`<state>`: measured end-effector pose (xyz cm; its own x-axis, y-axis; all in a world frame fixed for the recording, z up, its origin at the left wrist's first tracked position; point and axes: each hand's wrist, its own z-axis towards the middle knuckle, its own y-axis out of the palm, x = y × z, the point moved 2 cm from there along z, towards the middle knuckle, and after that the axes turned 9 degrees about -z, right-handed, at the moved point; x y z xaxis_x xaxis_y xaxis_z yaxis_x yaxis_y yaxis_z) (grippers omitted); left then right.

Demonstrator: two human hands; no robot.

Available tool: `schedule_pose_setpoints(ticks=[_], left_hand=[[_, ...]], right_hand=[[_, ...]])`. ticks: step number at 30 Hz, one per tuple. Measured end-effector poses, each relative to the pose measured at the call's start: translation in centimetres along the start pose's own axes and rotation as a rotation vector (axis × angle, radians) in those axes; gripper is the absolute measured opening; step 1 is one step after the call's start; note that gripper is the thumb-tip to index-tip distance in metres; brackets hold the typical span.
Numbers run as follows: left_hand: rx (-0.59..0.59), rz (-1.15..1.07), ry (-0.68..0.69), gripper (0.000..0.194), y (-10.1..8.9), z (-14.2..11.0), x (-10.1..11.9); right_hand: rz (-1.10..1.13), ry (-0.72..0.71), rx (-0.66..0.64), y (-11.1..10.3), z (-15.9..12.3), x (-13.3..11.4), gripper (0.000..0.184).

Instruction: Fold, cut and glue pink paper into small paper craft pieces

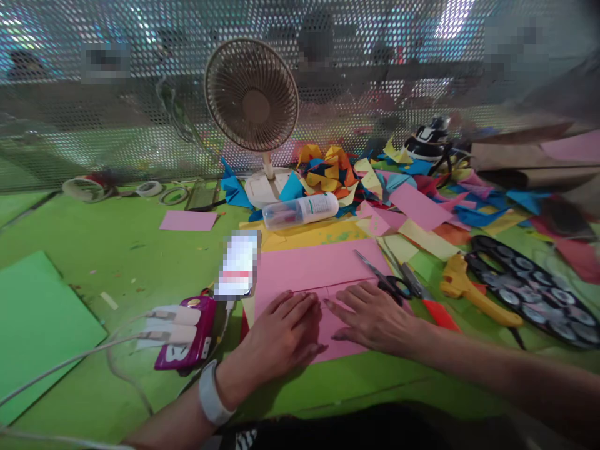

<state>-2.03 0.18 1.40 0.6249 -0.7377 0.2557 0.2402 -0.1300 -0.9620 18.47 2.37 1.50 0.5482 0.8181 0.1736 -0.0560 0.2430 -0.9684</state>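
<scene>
Being pressed now under left hand (pixel 284 328) and right hand (pixel 375 322), each grip spread apart, pink paper (pixel 307 265), seemingly light, easily creased, is best taken by its twelve-o'clock edge.

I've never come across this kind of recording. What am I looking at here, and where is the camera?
There is no machine here. The single picture comes from a camera on a person's head, looking forward and down at their own bare hands. The left hand and right hand rest on pink paper; neither appears to grip anything. Around them on the green table lie scissors, a phone, a bottle and a yellow glue gun. Farther back stands a fan.
</scene>
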Motion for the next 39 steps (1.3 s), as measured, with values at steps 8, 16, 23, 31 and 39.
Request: schedule_pose_setpoints(ticks=[8, 16, 23, 31, 39], left_hand=[[0.014, 0.007, -0.037, 0.060, 0.1, 0.3, 0.4], [0.008, -0.021, -0.032, 0.059, 0.0, 0.1, 0.4], [0.010, -0.031, -0.023, 0.055, 0.0, 0.0, 0.4], [0.013, -0.035, -0.014, 0.053, 0.3, -0.2, 0.3], [0.092, -0.143, -0.224, 0.034, -2.7, 1.6, 0.7]], right_hand=[[0.446, 0.414, -0.188, -1.1, 1.7, 2.3, 0.027], [1.218, 0.622, -0.833, 1.4, 4.9, 2.1, 0.033], [1.259, 0.630, -0.859, 0.8, 4.8, 2.5, 0.031], [1.312, 0.604, -0.806, 1.4, 3.7, 3.1, 0.027], [1.322, 0.562, -0.830, 1.4, 3.7, 3.4, 0.023]])
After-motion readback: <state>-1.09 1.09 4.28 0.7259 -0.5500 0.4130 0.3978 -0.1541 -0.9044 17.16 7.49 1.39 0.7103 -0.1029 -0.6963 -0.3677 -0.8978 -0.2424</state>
